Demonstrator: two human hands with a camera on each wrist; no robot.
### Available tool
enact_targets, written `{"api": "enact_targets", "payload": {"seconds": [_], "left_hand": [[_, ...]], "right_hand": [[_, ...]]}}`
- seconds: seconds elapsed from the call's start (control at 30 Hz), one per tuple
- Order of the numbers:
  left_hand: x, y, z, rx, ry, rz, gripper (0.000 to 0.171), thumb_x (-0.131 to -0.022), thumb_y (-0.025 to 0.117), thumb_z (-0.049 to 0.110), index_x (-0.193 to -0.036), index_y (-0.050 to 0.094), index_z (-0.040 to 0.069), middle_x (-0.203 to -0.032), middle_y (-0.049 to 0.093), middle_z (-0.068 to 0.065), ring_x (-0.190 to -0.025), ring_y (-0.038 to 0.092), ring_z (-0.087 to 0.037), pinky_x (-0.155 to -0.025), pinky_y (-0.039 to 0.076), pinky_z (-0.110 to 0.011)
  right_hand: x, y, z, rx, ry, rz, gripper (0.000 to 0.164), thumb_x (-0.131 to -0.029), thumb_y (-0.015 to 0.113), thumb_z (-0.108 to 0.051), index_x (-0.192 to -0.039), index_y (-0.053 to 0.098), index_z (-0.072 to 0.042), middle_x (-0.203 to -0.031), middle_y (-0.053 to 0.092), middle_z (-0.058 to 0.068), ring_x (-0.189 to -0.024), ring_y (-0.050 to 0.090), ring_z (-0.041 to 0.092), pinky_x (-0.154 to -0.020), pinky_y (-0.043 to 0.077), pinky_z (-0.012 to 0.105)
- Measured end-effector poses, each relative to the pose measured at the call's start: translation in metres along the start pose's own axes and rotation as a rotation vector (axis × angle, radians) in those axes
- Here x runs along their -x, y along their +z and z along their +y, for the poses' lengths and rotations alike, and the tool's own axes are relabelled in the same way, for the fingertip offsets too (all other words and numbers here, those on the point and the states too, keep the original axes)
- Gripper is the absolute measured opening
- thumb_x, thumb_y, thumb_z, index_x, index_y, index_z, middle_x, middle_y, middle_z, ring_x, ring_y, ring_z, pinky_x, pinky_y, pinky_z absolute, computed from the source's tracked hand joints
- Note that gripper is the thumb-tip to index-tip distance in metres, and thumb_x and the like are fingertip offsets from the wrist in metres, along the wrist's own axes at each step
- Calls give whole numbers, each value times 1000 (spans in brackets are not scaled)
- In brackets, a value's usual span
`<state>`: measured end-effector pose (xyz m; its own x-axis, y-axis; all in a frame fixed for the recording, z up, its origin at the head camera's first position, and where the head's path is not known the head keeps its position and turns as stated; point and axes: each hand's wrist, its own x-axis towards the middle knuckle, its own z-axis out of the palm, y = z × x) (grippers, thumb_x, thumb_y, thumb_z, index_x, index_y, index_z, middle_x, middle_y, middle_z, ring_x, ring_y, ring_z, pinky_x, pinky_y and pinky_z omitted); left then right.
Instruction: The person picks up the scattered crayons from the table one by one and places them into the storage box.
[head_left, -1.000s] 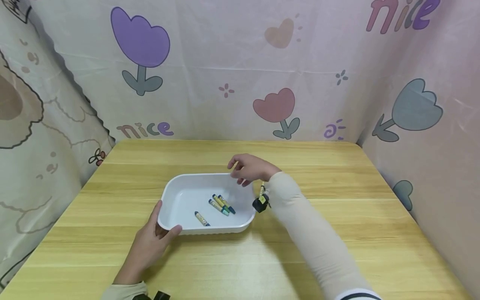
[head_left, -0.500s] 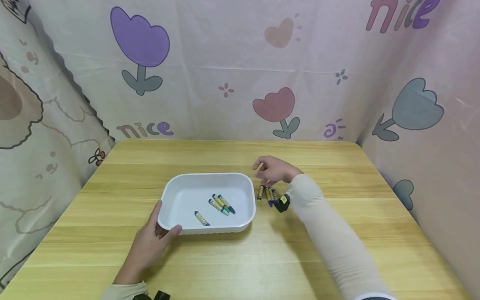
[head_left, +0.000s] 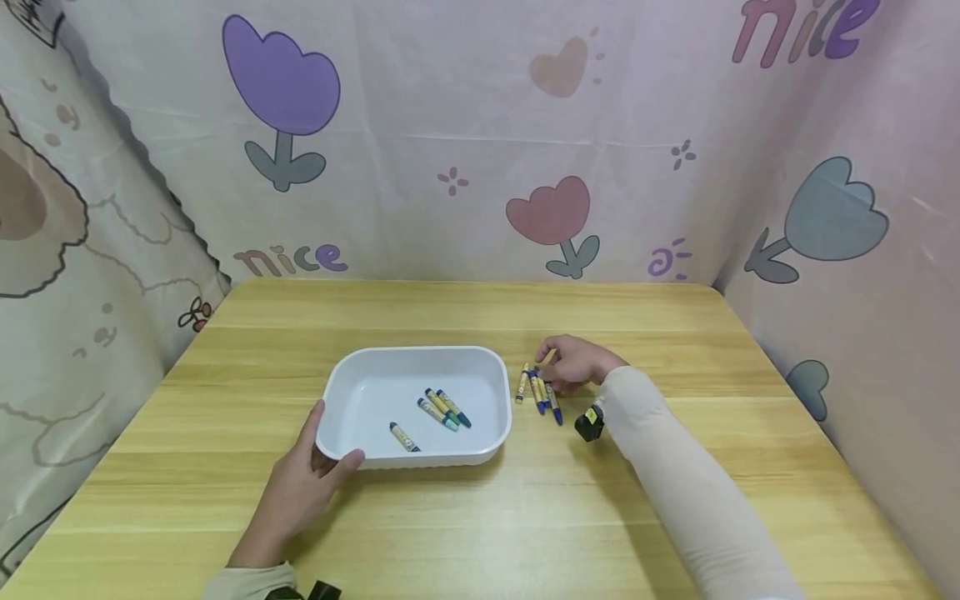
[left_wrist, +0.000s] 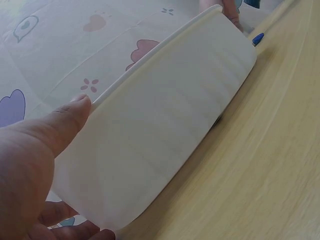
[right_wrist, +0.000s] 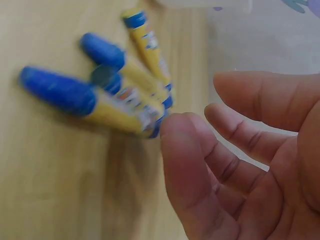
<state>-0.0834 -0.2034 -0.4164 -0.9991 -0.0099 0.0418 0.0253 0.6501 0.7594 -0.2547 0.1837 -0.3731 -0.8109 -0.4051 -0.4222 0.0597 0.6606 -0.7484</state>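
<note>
My left hand (head_left: 296,487) grips a white plastic tray (head_left: 360,404) at its near left corner. In the left wrist view the thumb lies at the rim and the other fingers reach below the tray's wall (left_wrist: 160,120). Inside the tray are several wax crayons (head_left: 434,413) in a loose group, plus a single crayon (head_left: 404,437) near the front wall. Right of the tray, my right hand (head_left: 576,362) hovers at the far ends of several blue-tipped crayons (head_left: 536,393) with yellow wrappers. The right wrist view shows its thumb and fingers parted, holding nothing, fingertips close to the crayons (right_wrist: 120,112).
A wooden table (head_left: 480,533) carries everything. Behind it and on both sides hangs a printed curtain (head_left: 405,100) with flowers and lettering. A small black wrist camera (head_left: 589,423) sits under my right wrist.
My right hand has moved right from above the tray to the crayons on the table, and has come lower and nearer. The left hand and tray stay put.
</note>
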Motion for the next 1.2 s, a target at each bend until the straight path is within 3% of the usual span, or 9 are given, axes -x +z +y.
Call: {"api": "enact_targets", "payload": {"seconds": [0.4, 0.67, 0.9, 1.2], "left_hand": [[0, 0, 1, 2, -15, 1, 95, -93, 65, 39, -156, 2, 5, -142, 37, -35, -124, 49, -43, -96, 47, -45], [-1, 1, 0, 12, 3, 9, 94, -93, 66, 37, -156, 3, 5, -141, 39, -35, -122, 50, -43, -95, 49, -46], [-1, 1, 0, 23, 13, 13, 93, -93, 66, 36, -156, 5, 5, -141, 40, -35, -122, 50, -43, -95, 49, -45], [-1, 0, -1, 23, 10, 7, 94, -93, 66, 37, -156, 3, 6, -142, 38, -35, -123, 49, -43, -95, 49, -45]], "right_hand": [[-1, 5, 20, -18, 29, -26, 43, -81, 69, 6, -121, 53, 0, -78, 56, 10, -55, 50, 15, -47, 48, 23], [-3, 4, 22, 35, 24, 5, 30, -82, 72, 6, -108, 59, 2, -73, 56, 7, -55, 51, 14, -48, 44, 20], [0, 4, 21, 26, 35, 20, 29, -81, 72, 6, -104, 57, -1, -76, 57, 8, -57, 51, 16, -49, 45, 22], [-2, 3, 18, -36, 41, 19, 24, -87, 59, 3, -110, 51, -1, -77, 59, 11, -61, 56, 19, -56, 56, 30]]}}
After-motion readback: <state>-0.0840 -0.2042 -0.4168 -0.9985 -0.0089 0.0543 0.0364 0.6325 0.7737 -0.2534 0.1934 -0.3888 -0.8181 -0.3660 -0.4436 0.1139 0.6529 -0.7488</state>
